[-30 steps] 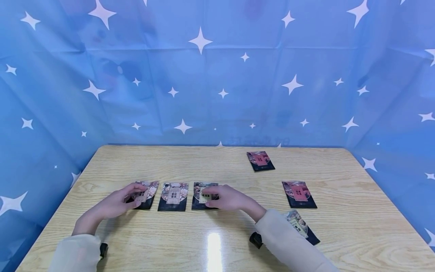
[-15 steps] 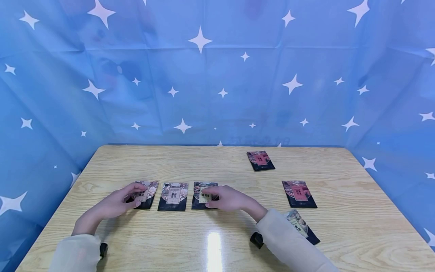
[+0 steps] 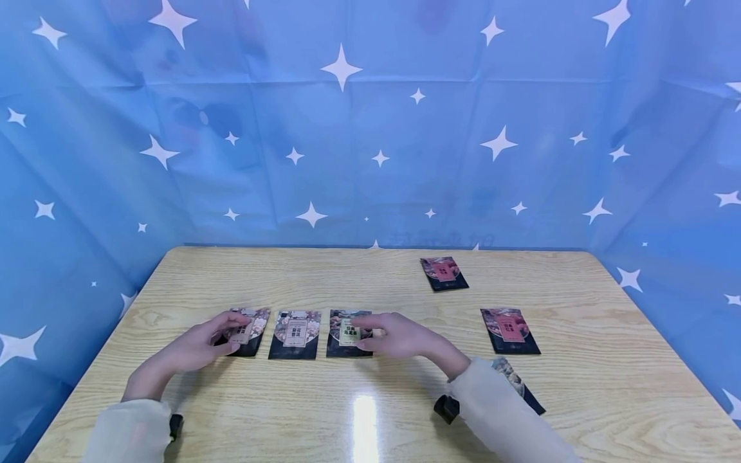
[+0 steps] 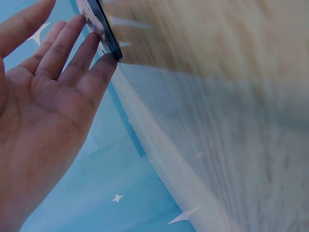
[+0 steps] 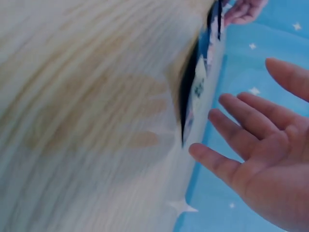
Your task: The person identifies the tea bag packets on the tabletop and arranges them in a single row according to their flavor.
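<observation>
Three flat dark tea packets with flower print lie in a row on the wooden table. At the left end, my left hand [image 3: 193, 342] touches the packet with a pinkish label [image 3: 255, 326]; in the left wrist view its fingertips meet the edge, fingers extended. Between the hands lies the packet with a pale label [image 3: 295, 335]. My right hand [image 3: 399, 334] hovers over the right side of the green-labelled packet [image 3: 349, 334]. In the right wrist view, the fingers of the right hand [image 5: 270, 150] are spread and apart from that packet [image 5: 195, 92].
A red-labelled packet [image 3: 444, 273] lies at the back of the wooden table [image 3: 278, 411], another red-labelled packet [image 3: 510, 331] farther right. One more packet [image 3: 529, 397] is partly hidden by the right sleeve. Behind the table hangs a blue curtain [image 3: 393, 193] with white stars.
My right hand has come off the green-labelled packet and shifted a little to the right, so more of its label shows. The left hand stays in place.
</observation>
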`<state>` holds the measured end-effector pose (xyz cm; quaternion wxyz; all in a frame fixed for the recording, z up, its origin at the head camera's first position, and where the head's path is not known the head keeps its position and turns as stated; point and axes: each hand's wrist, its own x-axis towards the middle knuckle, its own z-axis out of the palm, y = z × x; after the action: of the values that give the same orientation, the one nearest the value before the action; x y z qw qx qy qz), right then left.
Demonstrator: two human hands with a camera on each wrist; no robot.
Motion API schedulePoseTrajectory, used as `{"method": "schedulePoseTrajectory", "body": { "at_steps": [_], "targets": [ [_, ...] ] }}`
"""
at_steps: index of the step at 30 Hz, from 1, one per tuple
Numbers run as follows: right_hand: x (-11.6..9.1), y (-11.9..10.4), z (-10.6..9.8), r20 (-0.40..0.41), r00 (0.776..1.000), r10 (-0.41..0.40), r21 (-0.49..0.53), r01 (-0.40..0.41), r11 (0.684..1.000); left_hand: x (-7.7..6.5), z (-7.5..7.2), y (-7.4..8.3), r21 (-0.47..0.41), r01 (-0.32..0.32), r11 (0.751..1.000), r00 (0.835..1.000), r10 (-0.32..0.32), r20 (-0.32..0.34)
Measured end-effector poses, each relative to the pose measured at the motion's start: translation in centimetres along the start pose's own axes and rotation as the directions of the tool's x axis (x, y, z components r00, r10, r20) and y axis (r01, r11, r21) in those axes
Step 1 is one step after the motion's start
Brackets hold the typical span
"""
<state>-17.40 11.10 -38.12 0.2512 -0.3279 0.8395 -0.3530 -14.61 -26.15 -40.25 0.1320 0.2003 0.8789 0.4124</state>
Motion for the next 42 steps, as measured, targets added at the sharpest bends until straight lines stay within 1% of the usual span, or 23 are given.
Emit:
{"method": "schedulePoseTrajectory", "body": {
  "at_steps": [4, 10, 14, 19, 24, 31, 34, 37, 40, 42],
  "targets": [
    [-0.9, 0.1, -0.5, -0.014, 1.000, -0.021, 0.034, 0.022, 0.999, 0.0, 0.0, 0.0, -0.001, -0.002, 1.000, 1.000, 0.002, 0.001],
    [-2.6, 0.5, -1.1, -0.074, 0.997, -0.034, 0.033, 0.037, 0.999, 0.0, 0.0, -0.1, 0.002, -0.002, 1.000, 1.000, 0.002, -0.001],
    [-3.9, 0.8, -1.5, -0.107, 0.993, -0.046, 0.068, 0.054, 0.996, 0.0, 0.1, -0.1, 0.009, -0.001, 1.000, 1.000, 0.001, -0.004],
    [-5.4, 1.3, -2.2, -0.127, 0.992, -0.020, 0.104, 0.033, 0.994, -0.1, 0.1, 0.1, 0.017, 0.010, 1.000, 1.000, -0.010, -0.010],
    [-6.9, 1.6, -2.9, -0.165, 0.986, 0.009, 0.121, 0.011, 0.993, -0.1, 0.0, 0.4, 0.018, 0.014, 1.000, 1.000, -0.013, -0.010],
    [-9.1, 1.8, -3.7, -0.208, 0.976, 0.066, 0.114, -0.043, 0.993, -0.1, 0.1, 0.3, 0.020, 0.025, 0.999, 1.000, -0.025, -0.010],
    [-10.1, 2.0, -4.1, -0.216, 0.972, 0.089, 0.124, -0.064, 0.990, -0.1, 0.0, 0.1, 0.018, 0.031, 0.999, 0.999, -0.031, -0.010],
    [-11.3, 2.3, -4.6, -0.214, 0.971, 0.107, 0.111, -0.085, 0.990, -0.1, -0.1, 0.0, 0.016, 0.035, 0.999, 0.999, -0.034, -0.008],
    [-12.5, 2.9, -5.0, -0.190, 0.976, 0.105, 0.087, -0.090, 0.992, -0.1, -0.1, 0.0, 0.013, 0.034, 0.999, 0.999, -0.034, -0.006],
    [-13.4, 3.3, -5.3, -0.161, 0.982, 0.102, 0.091, -0.088, 0.992, 0.0, 0.0, 0.0, 0.011, 0.034, 0.999, 0.999, -0.034, -0.003]
  ]
}}
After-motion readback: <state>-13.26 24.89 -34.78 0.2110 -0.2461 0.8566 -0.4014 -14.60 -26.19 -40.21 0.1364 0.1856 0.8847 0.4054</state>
